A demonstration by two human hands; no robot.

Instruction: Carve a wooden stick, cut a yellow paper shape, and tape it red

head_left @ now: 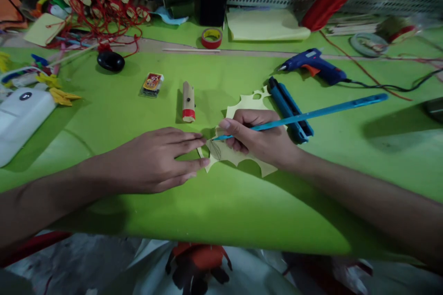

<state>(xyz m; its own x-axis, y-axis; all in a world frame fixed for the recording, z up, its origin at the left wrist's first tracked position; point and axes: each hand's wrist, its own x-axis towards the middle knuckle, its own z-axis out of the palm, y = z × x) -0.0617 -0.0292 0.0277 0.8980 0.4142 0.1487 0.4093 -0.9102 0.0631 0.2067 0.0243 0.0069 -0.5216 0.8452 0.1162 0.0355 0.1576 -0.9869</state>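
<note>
A long blue pen (311, 114) slants up to the right, and my right hand (258, 138) grips it low down. Its tip meets a pale yellow paper (238, 159) with scalloped, cut-out edges, beside a drawn leaf-like outline. My left hand (166, 159) lies flat, fingers stretched, with its fingertips on the paper's left edge. Part of the paper is hidden under my right hand. Just right of that hand rests a blue utility knife (290, 108). Beyond my left hand stands a small wooden tube (188, 99) with a red band and dark dots.
A blue glue gun (316, 65) with a cord lies at the right. Farther back are red tape (212, 38), a red ribbon spool (328, 4) and folded yellow paper (266, 24). A small card box (152, 84), black mouse-like object (110, 61) and white device (24, 122) sit left.
</note>
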